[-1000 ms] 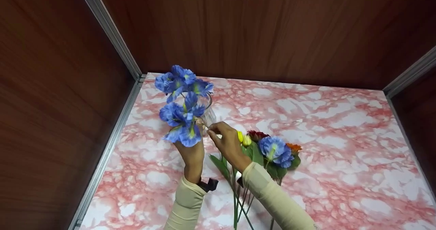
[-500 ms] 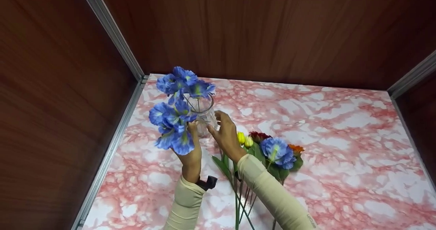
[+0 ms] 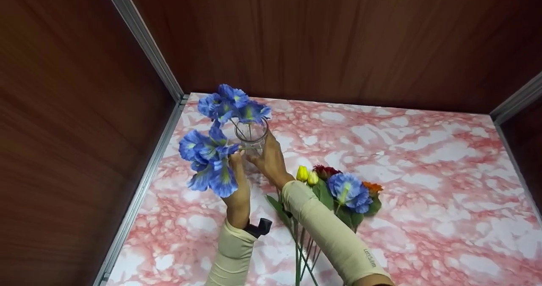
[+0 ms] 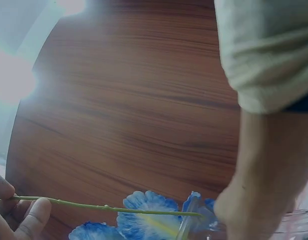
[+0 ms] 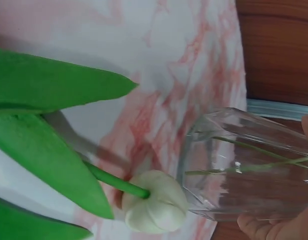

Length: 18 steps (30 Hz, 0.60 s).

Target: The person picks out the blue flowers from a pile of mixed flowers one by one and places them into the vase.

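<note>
My left hand (image 3: 238, 190) pinches the thin green stem (image 4: 104, 206) of an artificial blue iris (image 3: 211, 163), whose bloom hangs over the hand's left side. In the left wrist view, thumb and fingers (image 4: 34, 220) close on one end of that stem; the other end reaches the glass. A clear glass vase (image 5: 243, 185) holds other blue irises (image 3: 233, 104), their stems visible through its wall. Around the vase's right side, my right hand (image 3: 271, 161) grips it just below the rim, with fingertips (image 5: 258, 227) against the glass in the right wrist view.
Yellow tulips (image 3: 302, 173), a dark red flower (image 3: 325, 170), another blue flower (image 3: 348, 189) and an orange flower (image 3: 372, 187) lie on the pink marbled table (image 3: 432, 171) beneath and beside my right forearm. Brown panels (image 3: 322, 40) enclose the back and sides.
My right hand has left the iris stem and moved up to grip the vase. The left hand has drawn the iris slightly left and down, uncovering the vase's mouth.
</note>
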Available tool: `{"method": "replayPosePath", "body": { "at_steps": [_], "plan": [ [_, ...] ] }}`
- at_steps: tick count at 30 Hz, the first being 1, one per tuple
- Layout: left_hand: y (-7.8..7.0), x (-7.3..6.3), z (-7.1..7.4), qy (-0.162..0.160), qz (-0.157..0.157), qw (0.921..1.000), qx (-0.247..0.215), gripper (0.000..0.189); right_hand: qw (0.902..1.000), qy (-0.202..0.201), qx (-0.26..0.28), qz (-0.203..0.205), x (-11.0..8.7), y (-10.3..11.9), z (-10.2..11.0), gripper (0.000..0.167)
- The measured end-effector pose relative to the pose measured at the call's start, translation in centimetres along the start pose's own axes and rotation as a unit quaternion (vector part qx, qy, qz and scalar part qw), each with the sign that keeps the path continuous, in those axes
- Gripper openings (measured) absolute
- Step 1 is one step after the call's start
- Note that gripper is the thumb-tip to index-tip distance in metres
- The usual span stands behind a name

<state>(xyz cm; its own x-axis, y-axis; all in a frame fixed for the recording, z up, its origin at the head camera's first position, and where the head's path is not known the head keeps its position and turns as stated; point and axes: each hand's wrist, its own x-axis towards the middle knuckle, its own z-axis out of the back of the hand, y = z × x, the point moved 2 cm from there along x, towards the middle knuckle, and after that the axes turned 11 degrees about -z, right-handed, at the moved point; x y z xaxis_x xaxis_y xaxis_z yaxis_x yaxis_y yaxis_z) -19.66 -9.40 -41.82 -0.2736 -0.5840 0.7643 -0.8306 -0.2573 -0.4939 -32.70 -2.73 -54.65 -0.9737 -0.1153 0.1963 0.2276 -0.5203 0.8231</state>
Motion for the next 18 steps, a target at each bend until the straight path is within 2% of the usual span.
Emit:
{"method": "replayPosePath", "body": {
  "at_steps": [3,7,12,15,18],
  "plan": [
    [0.6,-0.3,0.4,-0.002,-0.011,0.9998,-0.018,0.038,0.9996,-0.008,-0.025,-0.013,-0.1,-0.4,-0.1,0.088],
    [1.0,-0.5,0.8,-0.019,0.000,0.9993,-0.032,0.018,0.9985,-0.002,-0.047,-0.028,-0.1,-0.7,0.0,0.086],
    [0.7,0.0,0.8,-0.031,0.003,0.9995,0.002,0.020,0.9984,-0.002,-0.054,-0.015,0.3,-0.7,0.1,0.089],
    [0.8,0.3,0.6,-0.029,-0.021,0.9993,0.013,0.017,0.9980,-0.002,-0.063,-0.007,0.4,-0.7,0.0,0.088],
    [1.3,0.6,0.3,-0.032,-0.063,0.9950,0.070,0.016,0.9975,0.004,-0.070,0.000,0.4,-0.8,-0.2,0.089]
  ]
}}
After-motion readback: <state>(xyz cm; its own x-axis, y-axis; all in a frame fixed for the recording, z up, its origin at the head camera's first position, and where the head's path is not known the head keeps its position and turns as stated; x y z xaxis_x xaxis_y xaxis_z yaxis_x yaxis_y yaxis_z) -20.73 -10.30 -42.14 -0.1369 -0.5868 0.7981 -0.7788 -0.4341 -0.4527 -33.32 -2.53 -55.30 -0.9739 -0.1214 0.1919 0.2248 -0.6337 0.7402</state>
